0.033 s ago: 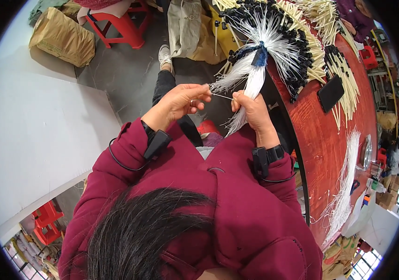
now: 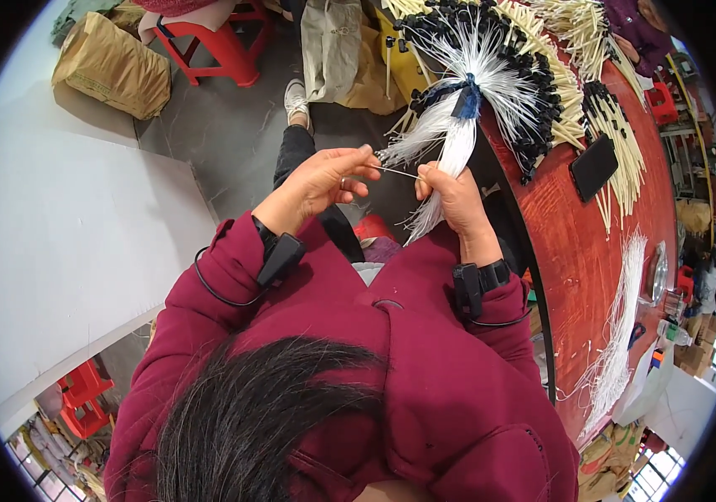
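No readable text. Faint print on brown paper sack [image 2: 111,71], 10 o'clock; small marks on pale cloth [image 2: 330,63], 12 o'clock, illegible.

At upper left, 1 brown paper bag [image 2: 115,67] sits near 1 red plastic stool [image 2: 222,52]. A large white panel [image 2: 73,226] fills the left side. At right, 1 black phone [image 2: 594,169] lies on a red surface [image 2: 563,243]; a shiny round dish [image 2: 659,272] is near its edge.
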A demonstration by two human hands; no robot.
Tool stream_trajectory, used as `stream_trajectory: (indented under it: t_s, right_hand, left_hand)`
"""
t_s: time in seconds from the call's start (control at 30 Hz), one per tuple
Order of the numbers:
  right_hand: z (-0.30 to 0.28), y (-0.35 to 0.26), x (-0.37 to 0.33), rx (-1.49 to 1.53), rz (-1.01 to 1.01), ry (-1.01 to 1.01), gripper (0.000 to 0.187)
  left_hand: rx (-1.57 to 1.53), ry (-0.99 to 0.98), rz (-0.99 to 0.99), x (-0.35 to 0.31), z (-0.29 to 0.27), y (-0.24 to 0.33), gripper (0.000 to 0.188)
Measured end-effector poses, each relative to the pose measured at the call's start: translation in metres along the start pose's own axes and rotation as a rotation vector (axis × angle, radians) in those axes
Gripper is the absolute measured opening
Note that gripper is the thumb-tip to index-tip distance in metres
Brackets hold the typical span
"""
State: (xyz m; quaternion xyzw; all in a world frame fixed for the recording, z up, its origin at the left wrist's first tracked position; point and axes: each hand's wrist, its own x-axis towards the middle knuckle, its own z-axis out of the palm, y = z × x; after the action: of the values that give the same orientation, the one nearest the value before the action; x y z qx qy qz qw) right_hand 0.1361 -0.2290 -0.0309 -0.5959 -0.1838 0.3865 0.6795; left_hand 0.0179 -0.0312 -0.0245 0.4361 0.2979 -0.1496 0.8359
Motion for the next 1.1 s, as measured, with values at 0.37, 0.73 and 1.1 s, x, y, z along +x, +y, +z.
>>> stream_trajectory:
  t_s: [0.37, 0.73, 1.1]
  right_hand:
    - [0.002, -0.002, 0.0, 0.02, -0.002, -0.013, 0.025]
    - [-0.002, -0.003, -0.002, -0.087, 0.015, 0.0, 0.026]
    - [0.0, 0.003, 0.004, -0.087, -0.041, 0.025, 0.024]
  left_hand:
    - [0.119, -0.023, 0.147, -0.003, -0.005, -0.002, 0.015]
    - [0.102, 0.016, 0.141, 0.005, -0.002, -0.006, 0.015]
    - [0.563, 0.188, 0.451, 0.022, -0.006, -0.018, 0.013]
